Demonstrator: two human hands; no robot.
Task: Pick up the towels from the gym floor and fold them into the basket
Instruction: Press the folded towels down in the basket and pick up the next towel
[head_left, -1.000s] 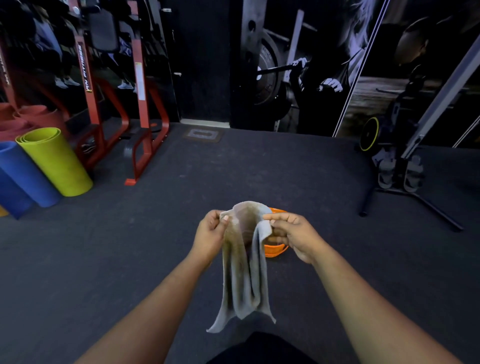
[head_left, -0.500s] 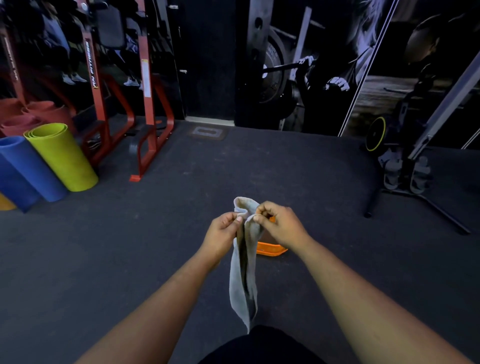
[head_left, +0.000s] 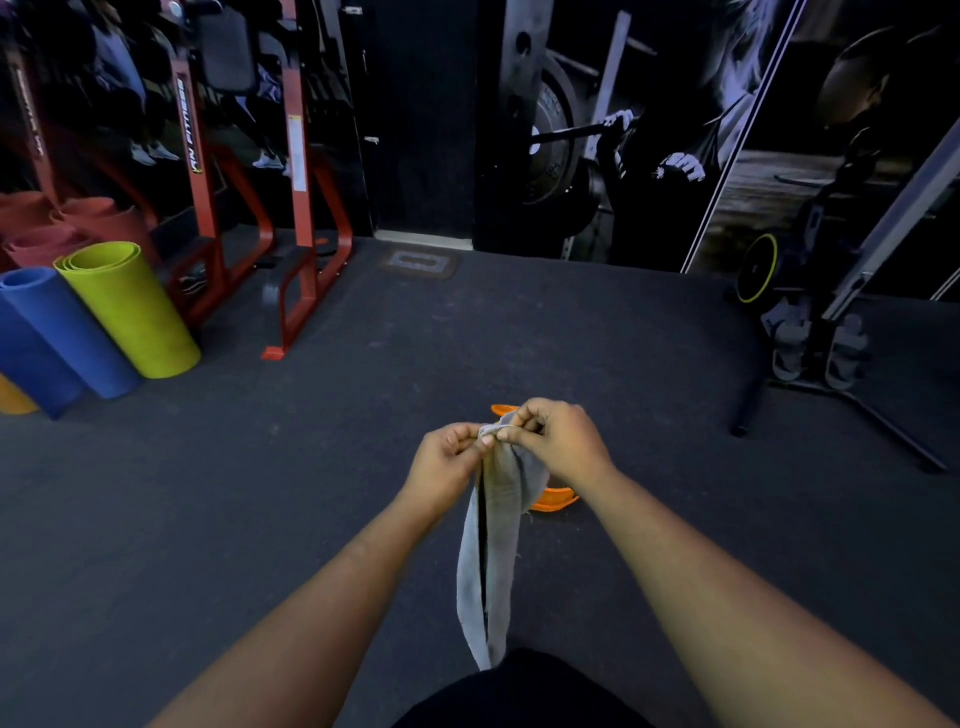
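The grey towel (head_left: 493, 540) hangs in front of me, doubled lengthwise into a narrow strip whose lower end dangles close to my dark-clothed lap. I hold it by its top edge with both hands held together: my left hand (head_left: 451, 462) pinches the bunched corners between thumb and curled fingers, and my right hand (head_left: 558, 441) does the same from the other side, knuckles up, its fingertips touching the cloth just beside those of my left. Both of my forearms reach up from the bottom of the view toward that one point. Behind the towel and my right hand the orange basket (head_left: 556, 500) sits on the dark gym floor (head_left: 260, 493); only a bit of its far rim and its near edge show, so I cannot tell what lies inside it. Well off to my left, rolled mats lean together, a yellow-green mat (head_left: 135, 312) beside a blue mat (head_left: 57, 332), with reddish rolls behind them. A red rack (head_left: 301, 208) stands past the mats, and a grey machine frame (head_left: 841, 322) stands at the far right.
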